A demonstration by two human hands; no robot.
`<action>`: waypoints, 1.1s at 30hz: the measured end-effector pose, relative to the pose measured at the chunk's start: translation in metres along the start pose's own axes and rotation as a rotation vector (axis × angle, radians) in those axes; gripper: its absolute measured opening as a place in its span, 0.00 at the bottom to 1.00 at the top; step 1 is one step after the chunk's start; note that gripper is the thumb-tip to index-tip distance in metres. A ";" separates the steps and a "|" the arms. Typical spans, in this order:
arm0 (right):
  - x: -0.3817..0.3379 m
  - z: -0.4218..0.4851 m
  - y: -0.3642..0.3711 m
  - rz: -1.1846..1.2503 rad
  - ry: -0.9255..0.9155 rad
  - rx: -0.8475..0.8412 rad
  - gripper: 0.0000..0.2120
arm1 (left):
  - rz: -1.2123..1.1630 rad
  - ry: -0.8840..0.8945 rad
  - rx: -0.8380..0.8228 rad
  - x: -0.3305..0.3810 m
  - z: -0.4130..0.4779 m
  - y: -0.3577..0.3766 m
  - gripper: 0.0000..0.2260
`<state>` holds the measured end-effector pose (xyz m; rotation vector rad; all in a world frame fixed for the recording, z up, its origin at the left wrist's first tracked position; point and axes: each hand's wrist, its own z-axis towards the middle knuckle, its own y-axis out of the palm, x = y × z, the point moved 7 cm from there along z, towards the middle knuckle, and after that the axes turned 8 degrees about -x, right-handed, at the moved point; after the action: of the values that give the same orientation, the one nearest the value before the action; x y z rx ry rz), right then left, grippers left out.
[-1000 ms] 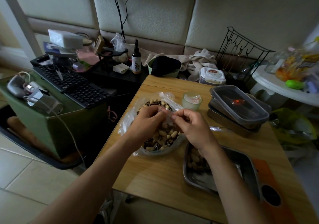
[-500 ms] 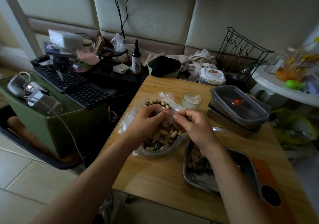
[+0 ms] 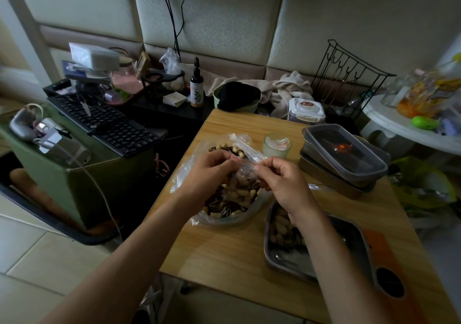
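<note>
Clear plastic with a red seal strip (image 3: 243, 159) is what my fingers (image 3: 259, 168) pinch. The left hand (image 3: 207, 171) and the right hand (image 3: 284, 183) each curl on the mouth of the zip bag (image 3: 184, 176), close together above the peanuts (image 3: 239, 193) and striped seeds inside. The bag rests on the wooden table (image 3: 224, 248), just beside the steel tray (image 3: 282, 258). I judge I am working the seal, though I cannot tell whether to open or to close it. To do it well, I would grip near the strip, use small even force, and leave the bag's weight on the table, so no nuts spill.
</note>
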<state>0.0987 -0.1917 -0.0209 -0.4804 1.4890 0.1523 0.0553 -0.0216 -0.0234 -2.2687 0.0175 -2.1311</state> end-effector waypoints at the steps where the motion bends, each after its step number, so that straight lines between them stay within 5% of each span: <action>1: 0.001 0.000 0.000 -0.001 0.001 0.003 0.05 | -0.002 0.008 0.001 0.001 0.000 0.001 0.09; 33: -0.018 -0.005 0.007 -0.043 -0.148 -0.051 0.05 | 0.108 0.169 -0.066 0.009 0.000 0.008 0.08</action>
<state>0.0895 -0.1836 -0.0049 -0.5307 1.3316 0.1888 0.0564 -0.0296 -0.0151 -2.0606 0.2130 -2.2901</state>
